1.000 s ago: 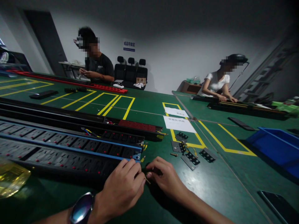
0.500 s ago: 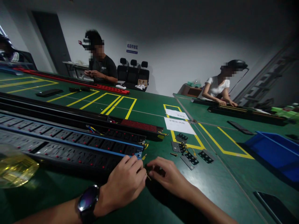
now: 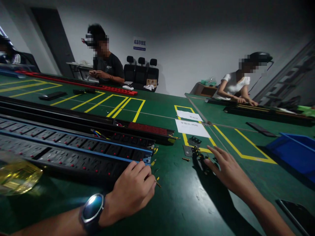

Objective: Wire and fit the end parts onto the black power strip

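My left hand [image 3: 134,191], with a watch on its wrist, is curled closed at the right end of the front black socket strip [image 3: 81,164]. Something thin and brass-coloured [image 3: 158,183] sticks out by its fingertips; what the fingers grip is hidden. My right hand [image 3: 225,167] hovers with fingers apart over several small black perforated plates [image 3: 203,162] and touches or nearly touches them. A grey plate [image 3: 188,151] lies beside them, and a brass screw [image 3: 185,159] rests just in front. Blue edging [image 3: 123,159] runs along the strip behind my left hand.
White paper sheets [image 3: 193,128] lie behind the plates. A blue bin [image 3: 292,154] and phone [image 3: 295,213] are at right; a container of yellow liquid [image 3: 19,177] is at left. Long black and red rails cross the table. People work across it.
My right hand has moved away from my left hand, right and forward to the black plates, and its fingers have spread. My left hand has stayed at the strip's end.
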`<state>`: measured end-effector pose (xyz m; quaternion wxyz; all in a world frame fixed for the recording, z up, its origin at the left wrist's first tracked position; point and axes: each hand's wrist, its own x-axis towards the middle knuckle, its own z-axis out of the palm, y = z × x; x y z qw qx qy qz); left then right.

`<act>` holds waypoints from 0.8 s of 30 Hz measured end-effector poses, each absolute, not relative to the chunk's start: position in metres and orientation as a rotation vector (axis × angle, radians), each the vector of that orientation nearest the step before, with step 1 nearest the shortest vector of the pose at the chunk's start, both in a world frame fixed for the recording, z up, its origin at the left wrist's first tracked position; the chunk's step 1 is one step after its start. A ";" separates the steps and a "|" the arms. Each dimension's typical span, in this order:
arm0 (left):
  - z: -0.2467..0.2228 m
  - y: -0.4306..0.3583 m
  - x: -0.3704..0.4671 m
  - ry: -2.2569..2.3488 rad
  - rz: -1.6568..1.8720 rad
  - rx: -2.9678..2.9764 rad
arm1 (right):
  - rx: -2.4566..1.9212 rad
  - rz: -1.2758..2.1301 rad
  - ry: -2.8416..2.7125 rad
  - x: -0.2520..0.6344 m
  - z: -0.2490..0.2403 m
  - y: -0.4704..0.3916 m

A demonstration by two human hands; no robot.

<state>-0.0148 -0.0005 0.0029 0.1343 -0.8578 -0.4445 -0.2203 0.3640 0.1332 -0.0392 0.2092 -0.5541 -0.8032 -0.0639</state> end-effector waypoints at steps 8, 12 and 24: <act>0.003 -0.001 -0.016 -1.298 -0.615 -2.509 | -1.505 -0.072 -2.397 0.350 -0.061 0.130; 0.003 -0.001 -0.017 -1.286 -0.616 -2.511 | -1.481 -0.076 -2.371 0.350 -0.055 0.131; 0.002 -0.001 -0.017 -1.285 -0.630 -2.514 | -1.486 -0.123 -2.361 0.334 -0.042 0.127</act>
